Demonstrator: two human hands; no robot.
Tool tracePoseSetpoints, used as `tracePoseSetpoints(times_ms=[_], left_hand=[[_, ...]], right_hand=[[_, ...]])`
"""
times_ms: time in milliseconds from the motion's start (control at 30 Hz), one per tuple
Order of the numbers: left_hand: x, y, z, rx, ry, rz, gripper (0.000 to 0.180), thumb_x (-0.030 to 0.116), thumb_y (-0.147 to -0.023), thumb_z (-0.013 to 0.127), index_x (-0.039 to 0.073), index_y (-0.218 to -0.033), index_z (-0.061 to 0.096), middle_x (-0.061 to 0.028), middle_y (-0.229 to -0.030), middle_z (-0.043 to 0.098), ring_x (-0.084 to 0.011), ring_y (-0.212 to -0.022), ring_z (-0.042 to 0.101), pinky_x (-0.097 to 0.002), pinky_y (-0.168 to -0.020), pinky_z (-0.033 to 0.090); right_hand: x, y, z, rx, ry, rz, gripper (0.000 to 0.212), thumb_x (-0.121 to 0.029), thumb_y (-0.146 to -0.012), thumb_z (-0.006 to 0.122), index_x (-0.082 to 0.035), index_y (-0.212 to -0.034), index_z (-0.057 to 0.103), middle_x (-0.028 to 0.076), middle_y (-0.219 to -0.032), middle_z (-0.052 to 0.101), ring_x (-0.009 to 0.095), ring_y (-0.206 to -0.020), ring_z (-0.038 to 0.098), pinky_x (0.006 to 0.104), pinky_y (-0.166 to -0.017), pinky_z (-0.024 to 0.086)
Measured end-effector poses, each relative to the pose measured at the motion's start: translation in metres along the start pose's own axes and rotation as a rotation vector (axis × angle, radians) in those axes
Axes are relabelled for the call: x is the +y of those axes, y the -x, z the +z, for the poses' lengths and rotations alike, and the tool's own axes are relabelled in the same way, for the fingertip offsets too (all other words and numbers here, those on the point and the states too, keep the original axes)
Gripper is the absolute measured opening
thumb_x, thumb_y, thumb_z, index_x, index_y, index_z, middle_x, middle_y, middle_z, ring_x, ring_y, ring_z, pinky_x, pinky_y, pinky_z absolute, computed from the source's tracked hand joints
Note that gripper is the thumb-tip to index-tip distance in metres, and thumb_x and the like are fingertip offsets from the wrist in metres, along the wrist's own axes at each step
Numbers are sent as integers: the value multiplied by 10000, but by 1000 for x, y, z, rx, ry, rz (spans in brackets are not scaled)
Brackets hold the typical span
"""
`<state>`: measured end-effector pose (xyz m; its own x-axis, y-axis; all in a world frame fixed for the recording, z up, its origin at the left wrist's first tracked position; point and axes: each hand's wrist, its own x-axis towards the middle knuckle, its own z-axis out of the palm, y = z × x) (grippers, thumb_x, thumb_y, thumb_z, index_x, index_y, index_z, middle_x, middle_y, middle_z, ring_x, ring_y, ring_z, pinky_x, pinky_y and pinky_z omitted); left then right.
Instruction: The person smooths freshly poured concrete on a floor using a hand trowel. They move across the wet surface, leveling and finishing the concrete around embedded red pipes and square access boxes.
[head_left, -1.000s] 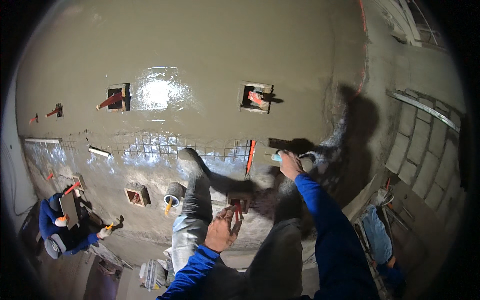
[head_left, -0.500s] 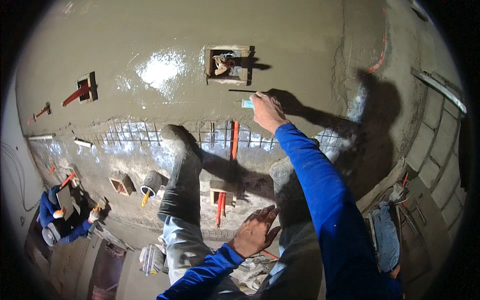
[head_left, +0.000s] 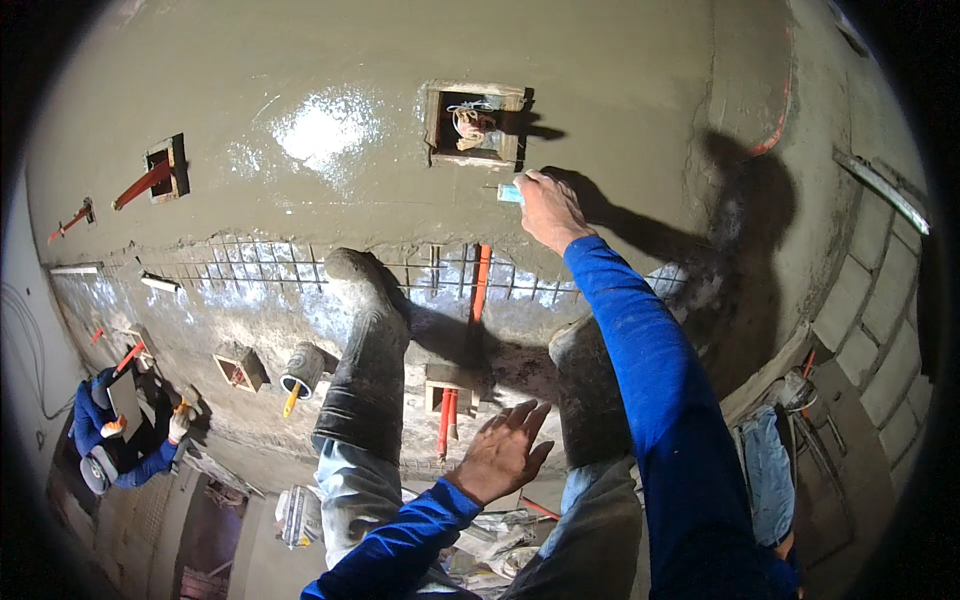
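My right hand (head_left: 552, 212) is closed around a trowel (head_left: 509, 193) with a light-blue handle, held against the smooth wet plaster (head_left: 350, 210) just below a square wood-framed box (head_left: 475, 125) with bundled wires inside. The trowel's blade can hardly be made out. My left hand (head_left: 502, 452) hangs empty with its fingers spread, in front of my legs and below a lower framed box (head_left: 452, 392) with orange conduits. My boots (head_left: 365, 320) stand near a strip of exposed wire mesh (head_left: 265, 265) below the plaster edge.
A bucket (head_left: 302, 368) with a yellow-handled brush stands left of my boot. Another person (head_left: 125, 430) in blue works at the far left, holding a board. Orange conduits (head_left: 143, 185) stick out of the wall. Grey blocks (head_left: 875, 300) and a hanging cloth (head_left: 768, 465) are at the right.
My right hand has shifted slightly right with the trowel, and the dark thin edge beside it no longer shows. My left hand has risen slightly, its fingers more spread. The view has shifted a little.
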<state>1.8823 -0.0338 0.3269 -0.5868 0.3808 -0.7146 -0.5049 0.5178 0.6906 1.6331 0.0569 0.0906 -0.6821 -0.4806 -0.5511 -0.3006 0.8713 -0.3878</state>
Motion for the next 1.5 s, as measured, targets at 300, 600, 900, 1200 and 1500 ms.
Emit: tracePoseSetpoints(times_ms=[300, 600, 900, 1200, 1500], left_hand=[[-5, -1, -4, 20, -8, 12, 565, 338, -1002, 625, 40, -1464, 494, -269, -1395, 572, -444, -1234, 599, -501, -1038, 503], [-12, -8, 2, -8, -46, 21, 557, 285, -976, 679, 41, -1447, 512, -248, -1357, 606, -433, -1214, 613, -488, -1011, 526], [-11, -20, 0, -106, -60, -76, 561, 287, -973, 703, 55, -1450, 524, -243, -1358, 618, -413, -1247, 609, -478, -1037, 516], [-10, -27, 4, -60, -63, -19, 557, 261, -973, 708, 36, -1448, 524, -243, -1404, 589, -425, -1301, 570, -489, -1089, 484], [-8, -28, -14, -66, -46, -31, 565, 281, -983, 684, 37, -1461, 507, -236, -1401, 587, -421, -1291, 564, -484, -1070, 493]], right_hand=[[15, 15, 38, -143, 28, -129, 274, -98, -860, 628, -33, -1124, 668, 177, -1259, 666, 386, -1203, 639, 512, -1000, 511], [31, 183, 78, -92, -390, 134, 264, -75, -852, 677, -17, -1109, 654, 210, -1103, 694, 407, -1015, 691, 519, -852, 540], [79, 71, 35, 598, -731, 305, 315, -208, -914, 735, 37, -1058, 599, 277, -920, 669, 453, -858, 664, 493, -744, 521], [42, 2, 78, 563, -962, 293, 311, -125, -968, 683, 25, -1231, 611, 90, -977, 705, 137, -858, 628, 321, -741, 541], [41, -7, 87, 552, -976, 326, 278, -125, -978, 674, 6, -1220, 634, 42, -952, 703, 104, -833, 597, 301, -716, 517]])
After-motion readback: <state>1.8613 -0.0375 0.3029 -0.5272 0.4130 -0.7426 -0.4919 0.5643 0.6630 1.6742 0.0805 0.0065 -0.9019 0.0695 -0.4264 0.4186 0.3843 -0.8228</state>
